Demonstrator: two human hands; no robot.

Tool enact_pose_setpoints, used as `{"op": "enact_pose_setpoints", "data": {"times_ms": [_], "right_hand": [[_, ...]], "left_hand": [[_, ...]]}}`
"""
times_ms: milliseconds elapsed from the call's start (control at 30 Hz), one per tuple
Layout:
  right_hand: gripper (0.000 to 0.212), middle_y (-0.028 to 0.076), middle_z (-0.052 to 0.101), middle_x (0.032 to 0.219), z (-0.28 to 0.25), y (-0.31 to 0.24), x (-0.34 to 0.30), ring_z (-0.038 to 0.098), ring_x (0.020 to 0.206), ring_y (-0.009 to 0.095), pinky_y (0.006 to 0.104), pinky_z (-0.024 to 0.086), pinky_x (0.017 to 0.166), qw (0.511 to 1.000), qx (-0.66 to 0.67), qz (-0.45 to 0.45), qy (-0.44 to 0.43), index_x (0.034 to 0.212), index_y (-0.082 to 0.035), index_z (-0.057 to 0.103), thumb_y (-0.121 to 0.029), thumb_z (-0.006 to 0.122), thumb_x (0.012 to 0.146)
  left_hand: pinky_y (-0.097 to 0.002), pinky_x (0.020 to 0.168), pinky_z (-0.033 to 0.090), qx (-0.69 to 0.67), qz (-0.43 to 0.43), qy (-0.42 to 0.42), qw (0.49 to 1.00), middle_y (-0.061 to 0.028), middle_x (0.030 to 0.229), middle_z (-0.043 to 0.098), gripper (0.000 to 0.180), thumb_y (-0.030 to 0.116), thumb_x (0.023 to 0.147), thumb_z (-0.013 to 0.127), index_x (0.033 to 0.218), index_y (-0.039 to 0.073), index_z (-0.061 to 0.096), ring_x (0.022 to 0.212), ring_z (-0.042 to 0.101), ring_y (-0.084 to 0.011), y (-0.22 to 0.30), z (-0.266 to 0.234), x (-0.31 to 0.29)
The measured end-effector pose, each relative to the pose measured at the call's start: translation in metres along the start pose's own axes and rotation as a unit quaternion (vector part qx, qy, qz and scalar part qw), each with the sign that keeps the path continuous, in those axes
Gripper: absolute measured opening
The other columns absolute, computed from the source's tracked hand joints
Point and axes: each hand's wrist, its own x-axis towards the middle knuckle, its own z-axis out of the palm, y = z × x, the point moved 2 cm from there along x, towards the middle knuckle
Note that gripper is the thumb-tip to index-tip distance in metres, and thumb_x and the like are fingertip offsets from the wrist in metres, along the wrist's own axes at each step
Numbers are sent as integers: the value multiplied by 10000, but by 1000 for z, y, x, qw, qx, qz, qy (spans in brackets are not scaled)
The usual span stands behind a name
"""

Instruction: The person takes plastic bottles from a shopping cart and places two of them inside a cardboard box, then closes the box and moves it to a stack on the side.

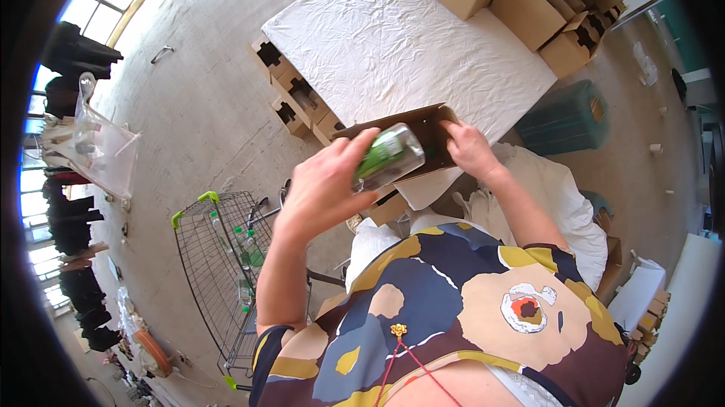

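One clear bottle [390,156] in the left grip [323,182], wrapped around its side, fingers above and thumb below, its clear end slanting toward the right grip. In the right grip [471,152], the near end of an open box [432,126], pinched at the edge, directly behind the bottle. Too blurred to tell whether touching, bottle to box.

For good handling, keep the right grip firm on that edge, to hold the mouth open and the box from swinging. Turn the left wrist to bring the bottle in line with the opening, so as not to catch its end on the rim. Squeeze only enough to stop slipping: probably thin and smooth, hence easily dented. Keep the left thumb off the box wall. Beyond both grips, a white-covered surface [408,44], likely a good place to rest the box for support; impossible to tell how well propped from below. To the left of the left grip and nearer the body, a cart [208,196] with more bottles [253,250]: worth minding with the elbow.
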Motion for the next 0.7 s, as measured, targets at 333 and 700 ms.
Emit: {"op": "enact_pose_setpoints", "data": {"times_ms": [333, 700], "right_hand": [[448, 224, 602, 1091, -7, -7, -10, 644, 918, 406, 483, 531, 820, 1000, -14, -21, -6, 1271, 23, 539, -38, 496, 829], [460, 213, 593, 1131, -1, 4, -2, 642, 952, 393, 472, 530, 832, 1000, -9, 17, -19, 1279, 23, 535, -79, 517, 830]], "left_hand": [[-439, 828, 517, 228, -82, -178, 954, -181, 1106, 641, 663, 204, 691, 711, 1314, 98, 510, 1028, 635, -340, -27, 136, 116], [-426, 917, 498, 208, -83, -165, 960, -147, 1231, 609, 466, 8, 802, 564, 1248, 134, 616, 1115, 594, -327, -50, 155, 106]]}}
